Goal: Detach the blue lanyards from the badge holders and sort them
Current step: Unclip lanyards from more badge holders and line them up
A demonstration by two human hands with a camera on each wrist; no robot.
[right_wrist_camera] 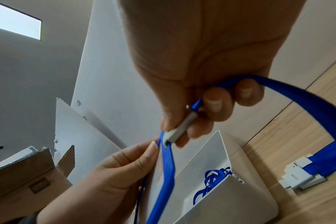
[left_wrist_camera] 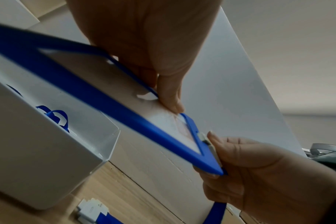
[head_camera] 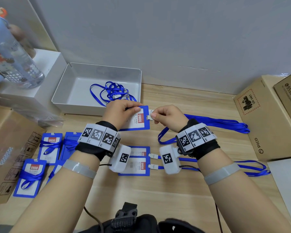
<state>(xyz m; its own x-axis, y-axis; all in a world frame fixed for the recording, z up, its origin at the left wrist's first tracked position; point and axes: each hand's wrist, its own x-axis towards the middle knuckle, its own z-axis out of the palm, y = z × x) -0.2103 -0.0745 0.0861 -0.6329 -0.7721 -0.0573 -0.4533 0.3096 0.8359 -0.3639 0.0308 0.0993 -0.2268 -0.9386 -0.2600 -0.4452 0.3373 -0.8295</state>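
Note:
My left hand (head_camera: pixel 123 111) grips a blue badge holder (head_camera: pixel 139 120) by its far edge, lifted above the table; the same holder (left_wrist_camera: pixel 163 136) fills the left wrist view. My right hand (head_camera: pixel 165 116) pinches the grey clip (head_camera: pixel 149 117) at the holder's top edge, and the clip (right_wrist_camera: pixel 179 128) shows between thumb and fingers in the right wrist view. Its blue lanyard (head_camera: pixel 217 123) trails right across the table. A grey bin (head_camera: pixel 77 84) behind the hands holds loose blue lanyards (head_camera: pixel 112 93).
Two more badge holders (head_camera: pixel 138 162) with clipped lanyards lie under my wrists. Several holders wrapped in lanyards (head_camera: pixel 49 147) lie at the left. Cardboard boxes (head_camera: pixel 265 115) flank the wooden table (head_camera: pixel 158 190) on both sides. A bottle (head_camera: pixel 15 59) stands on a white box at far left.

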